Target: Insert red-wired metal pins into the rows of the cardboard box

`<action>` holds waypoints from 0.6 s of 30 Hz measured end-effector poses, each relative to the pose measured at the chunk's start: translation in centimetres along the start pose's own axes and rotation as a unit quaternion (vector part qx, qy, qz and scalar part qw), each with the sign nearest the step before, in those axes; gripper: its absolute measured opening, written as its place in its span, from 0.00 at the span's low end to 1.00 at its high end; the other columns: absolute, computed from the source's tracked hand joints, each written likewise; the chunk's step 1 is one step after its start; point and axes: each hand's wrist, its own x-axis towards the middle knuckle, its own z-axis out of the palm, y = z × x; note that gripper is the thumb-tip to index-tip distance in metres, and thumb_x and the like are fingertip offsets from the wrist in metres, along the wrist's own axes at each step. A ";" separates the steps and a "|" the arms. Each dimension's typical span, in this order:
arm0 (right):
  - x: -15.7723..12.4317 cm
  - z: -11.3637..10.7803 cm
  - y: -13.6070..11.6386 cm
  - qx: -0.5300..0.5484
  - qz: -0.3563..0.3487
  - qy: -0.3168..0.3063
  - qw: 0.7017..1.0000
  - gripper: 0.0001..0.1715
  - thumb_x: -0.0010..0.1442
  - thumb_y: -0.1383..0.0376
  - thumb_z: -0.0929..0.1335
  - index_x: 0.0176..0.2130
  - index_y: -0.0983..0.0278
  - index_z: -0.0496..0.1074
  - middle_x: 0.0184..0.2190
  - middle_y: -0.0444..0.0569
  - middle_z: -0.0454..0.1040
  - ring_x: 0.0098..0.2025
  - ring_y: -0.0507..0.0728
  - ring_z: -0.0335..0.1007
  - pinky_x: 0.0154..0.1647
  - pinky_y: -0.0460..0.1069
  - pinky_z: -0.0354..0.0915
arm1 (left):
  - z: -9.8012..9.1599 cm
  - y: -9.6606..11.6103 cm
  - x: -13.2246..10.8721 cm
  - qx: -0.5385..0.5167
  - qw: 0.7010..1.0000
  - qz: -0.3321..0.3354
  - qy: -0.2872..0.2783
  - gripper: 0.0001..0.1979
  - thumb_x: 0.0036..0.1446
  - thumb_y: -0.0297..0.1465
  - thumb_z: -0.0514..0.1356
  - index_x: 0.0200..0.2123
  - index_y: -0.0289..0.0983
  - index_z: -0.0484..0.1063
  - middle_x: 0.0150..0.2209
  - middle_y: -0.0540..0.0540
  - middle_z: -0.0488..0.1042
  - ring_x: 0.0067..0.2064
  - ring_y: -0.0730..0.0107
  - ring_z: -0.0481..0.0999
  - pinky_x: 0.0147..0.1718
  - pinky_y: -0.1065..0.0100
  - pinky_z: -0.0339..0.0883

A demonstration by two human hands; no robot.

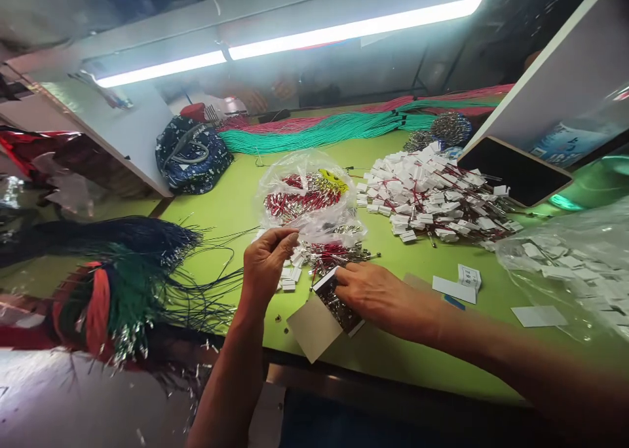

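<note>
My left hand (269, 259) is raised over the table in front of a clear plastic bag. Its thumb and forefinger are pinched together, and whatever lies between them is too small to make out. My right hand (376, 297) is at a small open cardboard box (314, 330) with small dark metal parts (343, 310) inside. Its fingers are curled down at the box's far edge, and their tips are hidden. Just beyond it lies a bunch of short red wires (330, 255) with metal ends, beside some white plastic connectors (289, 279). The clear bag (307, 166) holds more red wires.
A large heap of white connectors on red wires (427, 196) lies right of the bag. Dark and green wire bundles (128, 291) hang over the left edge. Long green wires (314, 133) run along the back. A bag of white connectors (570, 264) is at right, under a strip light (354, 38).
</note>
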 end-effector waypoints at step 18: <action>-1.0 1.5 -1.1 0.084 0.041 0.150 0.984 0.07 0.56 0.73 0.64 0.28 0.64 0.67 0.21 0.43 0.70 0.19 0.49 0.55 0.21 0.48 0.41 | 7.3 -2.5 13.2 0.523 0.837 0.045 -0.156 0.11 0.52 0.25 0.57 0.34 0.30 0.78 0.37 0.31 0.77 0.43 0.54 0.74 0.41 0.62 0.61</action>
